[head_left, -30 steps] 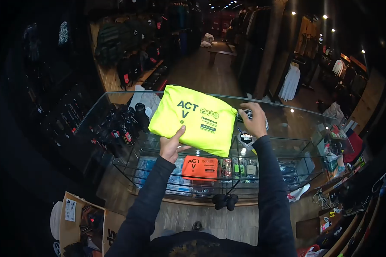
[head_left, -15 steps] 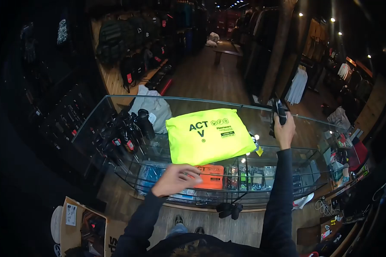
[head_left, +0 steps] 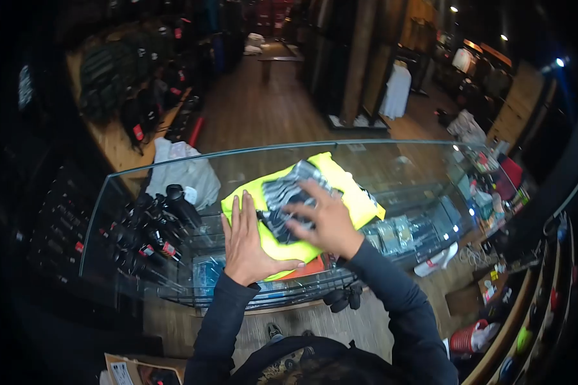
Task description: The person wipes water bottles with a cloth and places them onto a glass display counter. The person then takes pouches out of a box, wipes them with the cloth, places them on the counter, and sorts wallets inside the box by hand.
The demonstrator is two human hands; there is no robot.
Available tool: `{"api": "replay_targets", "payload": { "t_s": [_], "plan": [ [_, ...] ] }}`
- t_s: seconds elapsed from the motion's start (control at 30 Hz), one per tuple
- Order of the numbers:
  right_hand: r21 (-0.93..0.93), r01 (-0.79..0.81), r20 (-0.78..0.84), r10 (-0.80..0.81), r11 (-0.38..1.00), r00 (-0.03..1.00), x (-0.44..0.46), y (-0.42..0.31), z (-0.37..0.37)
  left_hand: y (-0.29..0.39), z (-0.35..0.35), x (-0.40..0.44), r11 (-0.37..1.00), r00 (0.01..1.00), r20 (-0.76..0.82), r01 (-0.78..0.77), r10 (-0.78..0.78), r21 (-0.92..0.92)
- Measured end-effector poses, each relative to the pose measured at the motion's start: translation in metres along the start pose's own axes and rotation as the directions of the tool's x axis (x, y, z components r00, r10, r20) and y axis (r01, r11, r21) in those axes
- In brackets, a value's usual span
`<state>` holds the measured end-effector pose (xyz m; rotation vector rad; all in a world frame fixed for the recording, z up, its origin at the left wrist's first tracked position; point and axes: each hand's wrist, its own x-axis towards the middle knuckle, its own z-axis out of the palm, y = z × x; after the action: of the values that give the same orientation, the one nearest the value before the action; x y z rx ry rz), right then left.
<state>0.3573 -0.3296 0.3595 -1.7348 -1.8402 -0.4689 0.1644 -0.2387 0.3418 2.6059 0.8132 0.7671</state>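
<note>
A bright yellow package [head_left: 359, 205] lies tilted on the glass-topped display case [head_left: 237, 157]. On top of it is a dark item with pale grey stripes [head_left: 282, 215], smeared by motion, so its exact kind is unclear. My left hand [head_left: 244, 247] rests on the package's left side, fingers stretched out and thumb pointing right. Over the striped item is my right hand [head_left: 324, 221], its fingers spread and slightly blurred; it covers part of the item. An orange package [head_left: 305, 268] shows below the yellow one's front edge.
Black rod-like goods [head_left: 144, 224] crowd the counter's left end, near a whitish bag [head_left: 186, 173]. Small packets [head_left: 395, 234] lie inside the case at right. A cardboard box [head_left: 144, 371] stands at lower left, and a red bucket [head_left: 465, 337] at lower right.
My right hand has come from the counter's right side, where it held a black item, to the yellow package. A dark striped item now lies there. My left hand has moved onto the package.
</note>
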Motion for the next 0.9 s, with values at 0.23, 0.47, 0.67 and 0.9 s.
{"api": "replay_targets", "payload": {
  "t_s": [0.23, 0.47, 0.67, 0.9],
  "plan": [
    [0.051, -0.175, -0.029, 0.176, 0.983, 0.984, 0.009, 0.001, 0.002, -0.003, 0.007, 0.003, 0.999, 0.999, -0.025, -0.040, 0.040, 0.022],
    [-0.056, -0.526, -0.044, 0.525, 0.848, 0.850, 0.000, 0.057, -0.017, -0.003, 0.006, -0.001, 0.999, 1.000, 0.005, -0.022, 0.022, 0.049],
    [0.101, 0.032, 0.059, -0.038, 0.994, 0.998, -0.001, -0.028, 0.008, -0.009, 0.008, 0.000, 0.993, 0.996, 0.010, -0.090, 0.090, 0.081],
    [0.118, -0.216, 0.129, 0.201, 0.969, 0.971, 0.038, 0.016, 0.016, -0.004, 0.009, 0.000, 1.000, 1.000, -0.020, -0.023, 0.022, -0.005]
  ]
}}
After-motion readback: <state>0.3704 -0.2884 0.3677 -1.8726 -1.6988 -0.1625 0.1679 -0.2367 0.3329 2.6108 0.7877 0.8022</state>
